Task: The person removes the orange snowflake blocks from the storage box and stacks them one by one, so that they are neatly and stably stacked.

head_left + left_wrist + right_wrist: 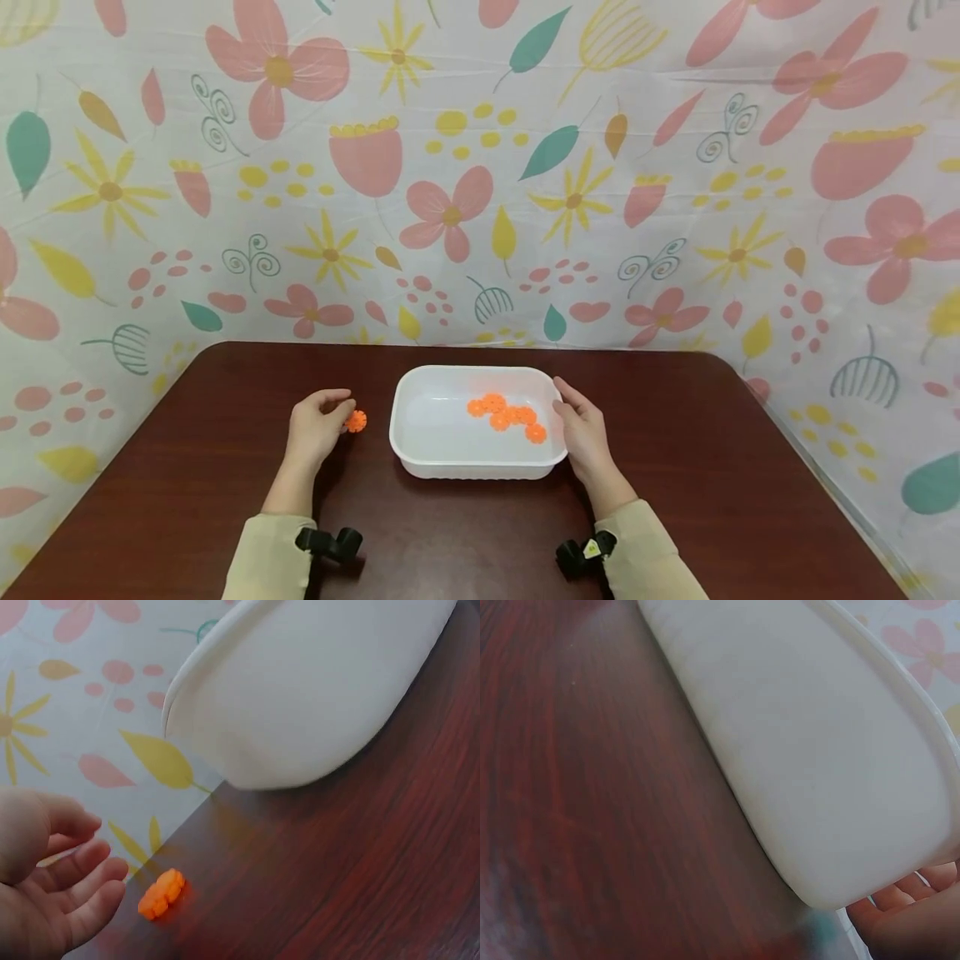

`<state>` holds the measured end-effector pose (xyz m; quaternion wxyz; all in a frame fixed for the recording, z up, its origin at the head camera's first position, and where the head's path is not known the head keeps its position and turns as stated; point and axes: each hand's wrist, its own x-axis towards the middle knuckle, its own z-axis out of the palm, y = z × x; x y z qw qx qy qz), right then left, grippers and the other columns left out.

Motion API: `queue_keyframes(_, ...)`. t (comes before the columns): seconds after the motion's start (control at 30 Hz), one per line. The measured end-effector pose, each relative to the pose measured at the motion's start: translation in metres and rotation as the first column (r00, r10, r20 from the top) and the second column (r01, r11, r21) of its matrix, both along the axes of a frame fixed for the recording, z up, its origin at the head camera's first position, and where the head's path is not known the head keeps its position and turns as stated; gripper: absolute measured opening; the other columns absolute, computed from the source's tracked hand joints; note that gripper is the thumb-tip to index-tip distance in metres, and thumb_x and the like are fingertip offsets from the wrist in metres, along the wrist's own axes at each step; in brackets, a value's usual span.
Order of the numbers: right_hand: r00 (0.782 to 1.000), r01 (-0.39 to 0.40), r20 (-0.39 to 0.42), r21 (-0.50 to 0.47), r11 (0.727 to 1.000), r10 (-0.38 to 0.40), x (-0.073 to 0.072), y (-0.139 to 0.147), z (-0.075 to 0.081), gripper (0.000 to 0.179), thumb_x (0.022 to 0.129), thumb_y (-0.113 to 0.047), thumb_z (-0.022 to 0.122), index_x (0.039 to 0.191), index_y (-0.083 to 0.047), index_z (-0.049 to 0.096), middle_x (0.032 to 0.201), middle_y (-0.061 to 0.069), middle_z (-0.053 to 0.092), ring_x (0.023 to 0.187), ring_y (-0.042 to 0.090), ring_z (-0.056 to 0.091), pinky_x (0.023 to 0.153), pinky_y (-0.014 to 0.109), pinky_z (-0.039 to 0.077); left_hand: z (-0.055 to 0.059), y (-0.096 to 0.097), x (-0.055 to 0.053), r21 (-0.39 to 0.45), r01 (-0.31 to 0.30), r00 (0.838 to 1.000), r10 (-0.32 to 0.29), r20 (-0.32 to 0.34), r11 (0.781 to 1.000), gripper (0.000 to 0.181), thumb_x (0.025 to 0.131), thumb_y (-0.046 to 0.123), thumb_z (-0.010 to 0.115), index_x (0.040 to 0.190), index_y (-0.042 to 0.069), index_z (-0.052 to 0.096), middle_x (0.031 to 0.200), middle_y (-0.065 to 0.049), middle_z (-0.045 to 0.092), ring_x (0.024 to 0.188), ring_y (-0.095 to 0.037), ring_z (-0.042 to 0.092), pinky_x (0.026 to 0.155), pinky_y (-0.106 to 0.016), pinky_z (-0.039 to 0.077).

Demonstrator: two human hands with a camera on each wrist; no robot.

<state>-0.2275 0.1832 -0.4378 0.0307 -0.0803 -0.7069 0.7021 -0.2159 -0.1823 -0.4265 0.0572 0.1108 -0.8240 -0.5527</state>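
- Loose orange flower-shaped piece (356, 421) is lying on the dark wood-grain bench (420, 542), left of centre in the head frame, outside the white tray. Left-wrist view is showing it at lower centre-left, looking like two lobed parts side by side; can't tell if one piece or two.
- Left hand (318, 425) is sitting just beside it, fingers loosely bent and apart, gripping nothing. Left-wrist view is showing a gap between fingertips and piece; the head view is overlapping them.
- Right hand (583, 429) is gripping the right end of the white rectangular tray (472, 469), thumb at the rim, other fingers outside the end wall. Fingertip contact is partly hidden.
- More orange flower-shaped pieces (512, 415) are lying clustered in the tray, right half of it, centre of the frame.
- Handling, my read: piece is looking like light, stiff plastic, low fragility, maybe a bit slick on the bench. Best hold: thumb and index pinching opposite edges, scallops giving grip.
- Tray is looking thin-walled, light, fairly rigid, probably sliding if nudged. Best hold: rim at the short end, where the right hand is bracing it.
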Motion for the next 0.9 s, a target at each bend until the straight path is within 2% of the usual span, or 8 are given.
queue_keyframes(0.27, 1.0, -0.013, -0.003, 0.018, 1.0, 0.013, -0.004, -0.004, -0.001, 0.045, 0.096, -0.008, 0.044, 0.142, -0.008, 0.043, 0.15, 0.01, 0.037, 0.134, 0.023, 0.037, 0.11, 0.04, 0.033, 0.004, 0.012, 0.002, 0.057, 0.029, 0.994, -0.023, -0.104, 0.998, 0.031, 0.09, 0.016, 0.063, 0.117, 0.001, 0.063, 0.1, -0.016, 0.066, 0.081, -0.018, 0.066, 0.066, -0.025, 0.054)
queue_keyframes(0.37, 1.0, -0.011, -0.001, 0.023, 1.0, 0.011, -0.005, -0.004, -0.001, 0.045, 0.096, -0.008, 0.044, 0.142, -0.008, 0.043, 0.15, 0.01, 0.037, 0.134, 0.022, 0.037, 0.11, 0.04, 0.033, 0.005, 0.018, 0.002, 0.088, 0.045, 0.991, -0.033, -0.127, 0.995, 0.029, 0.089, 0.013, 0.064, 0.114, -0.001, 0.063, 0.091, -0.013, 0.067, 0.075, -0.02, 0.065, 0.064, -0.026, 0.054)
queue_keyframes(0.4, 1.0, -0.009, 0.0, 0.025, 1.0, 0.009, -0.005, -0.004, -0.001, 0.045, 0.096, -0.008, 0.044, 0.142, -0.008, 0.043, 0.15, 0.009, 0.037, 0.134, 0.022, 0.038, 0.108, 0.035, 0.036, 0.005, 0.02, 0.001, 0.091, 0.05, 0.99, -0.038, -0.135, 0.995, 0.028, 0.089, 0.013, 0.064, 0.114, -0.002, 0.063, 0.089, -0.012, 0.067, 0.074, -0.02, 0.065, 0.064, -0.027, 0.054)
queue_keyframes(0.6, 1.0, 0.003, -0.003, 0.025, 1.0, -0.003, -0.003, -0.002, 0.0, 0.045, 0.096, -0.007, 0.044, 0.141, -0.007, 0.043, 0.15, 0.011, 0.037, 0.134, 0.023, 0.037, 0.107, 0.033, 0.037, 0.009, 0.032, 0.001, 0.068, 0.075, 0.983, -0.063, -0.171, 0.995, 0.024, 0.088, 0.013, 0.065, 0.109, 0.001, 0.066, 0.09, -0.012, 0.066, 0.072, -0.023, 0.063, 0.063, -0.029, 0.054)
queue_keyframes(0.67, 1.0, 0.009, 0.002, 0.028, 1.0, -0.009, -0.003, -0.001, -0.001, 0.045, 0.096, -0.008, 0.044, 0.142, -0.008, 0.043, 0.15, 0.011, 0.037, 0.136, 0.024, 0.036, 0.11, 0.04, 0.033, 0.01, 0.036, 0.001, 0.061, 0.085, 0.982, -0.073, -0.177, 0.995, 0.023, 0.088, 0.012, 0.066, 0.108, 0.002, 0.066, 0.091, -0.013, 0.065, 0.069, -0.02, 0.061, 0.06, -0.027, 0.052)
queue_keyframes(0.8, 1.0, 0.013, 0.008, 0.028, 1.0, -0.013, -0.002, 0.0, -0.001, 0.045, 0.097, -0.008, 0.044, 0.142, -0.008, 0.043, 0.15, 0.011, 0.037, 0.136, 0.024, 0.035, 0.111, 0.041, 0.033, 0.014, 0.042, 0.001, 0.047, 0.102, 0.976, -0.091, -0.197, 0.994, 0.023, 0.087, 0.012, 0.066, 0.107, 0.001, 0.067, 0.093, -0.014, 0.066, 0.063, -0.008, 0.056, 0.056, -0.02, 0.048)
queue_keyframes(0.9, 1.0, 0.019, 0.008, 0.022, 1.0, -0.019, 0.0, 0.0, -0.001, 0.045, 0.096, -0.008, 0.044, 0.141, -0.008, 0.044, 0.15, 0.011, 0.037, 0.135, 0.024, 0.036, 0.11, 0.04, 0.034, 0.017, 0.047, 0.0, 0.037, 0.117, 0.971, -0.107, -0.214, 0.992, 0.022, 0.087, 0.012, 0.066, 0.106, 0.0, 0.067, 0.094, -0.016, 0.066, 0.063, -0.007, 0.056, 0.056, -0.019, 0.048)
